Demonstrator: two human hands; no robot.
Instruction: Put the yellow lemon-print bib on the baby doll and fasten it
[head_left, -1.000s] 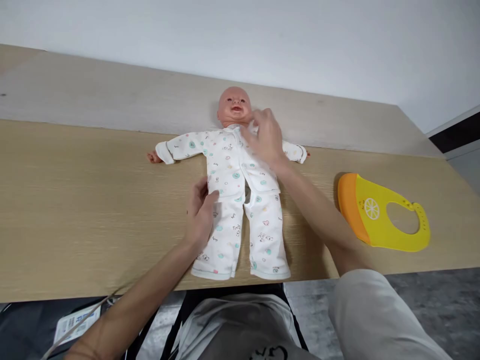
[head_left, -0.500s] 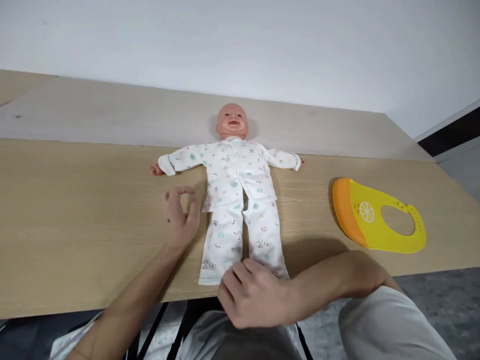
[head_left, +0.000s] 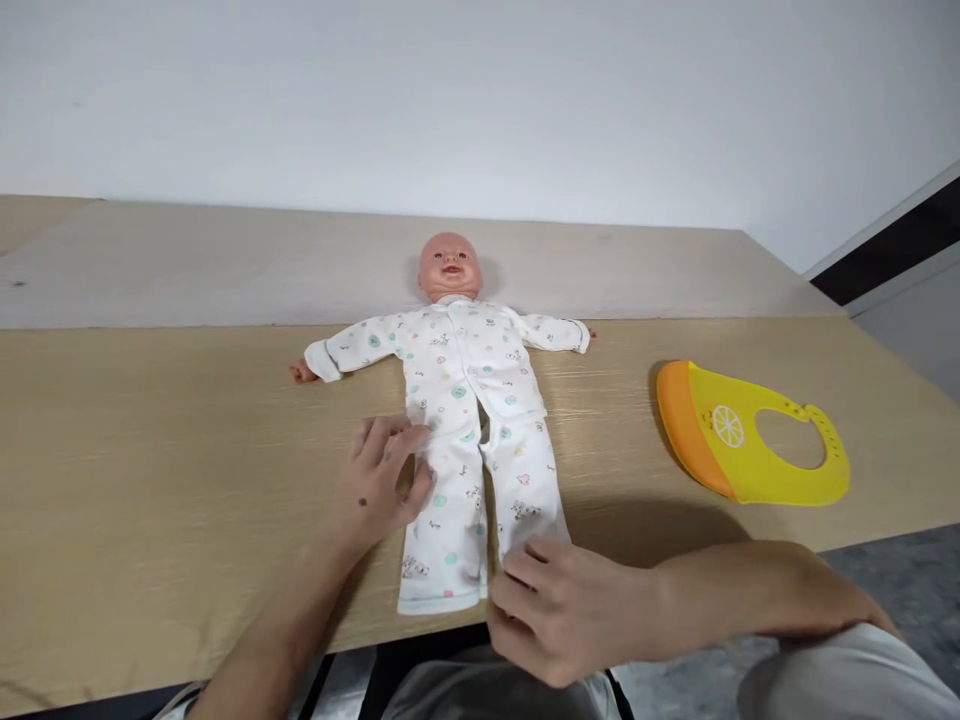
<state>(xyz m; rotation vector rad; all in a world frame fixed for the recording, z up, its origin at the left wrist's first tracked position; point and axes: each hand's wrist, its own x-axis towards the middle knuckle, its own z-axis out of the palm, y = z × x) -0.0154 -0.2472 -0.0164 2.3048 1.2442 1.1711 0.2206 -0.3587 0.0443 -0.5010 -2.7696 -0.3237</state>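
Note:
A baby doll (head_left: 450, 268) lies on its back on the table, arms spread. It wears a white printed jacket (head_left: 495, 350) and matching trousers (head_left: 442, 520). My left hand (head_left: 386, 480) is at the doll's hip, at the trouser edge on the left. Its fingers are curved, with a gap between thumb and forefinger and nothing in it. Over the bottom of the other trouser leg is my right hand (head_left: 570, 610), fingers curled in. That hand covers the hem, and its fingertips are hidden, so whatever they hold does not show.
A yellow silicone bib (head_left: 795, 488) with an orange pocket lies to the right on the wooden table (head_left: 187, 480). A pale wall (head_left: 450, 110) rises behind the table. The table's front edge runs close to my body.
My left hand has moved right to the doll's hip, and its thumb and forefinger have parted. My right hand has shifted right, across to the other trouser leg. The view has tilted slightly.

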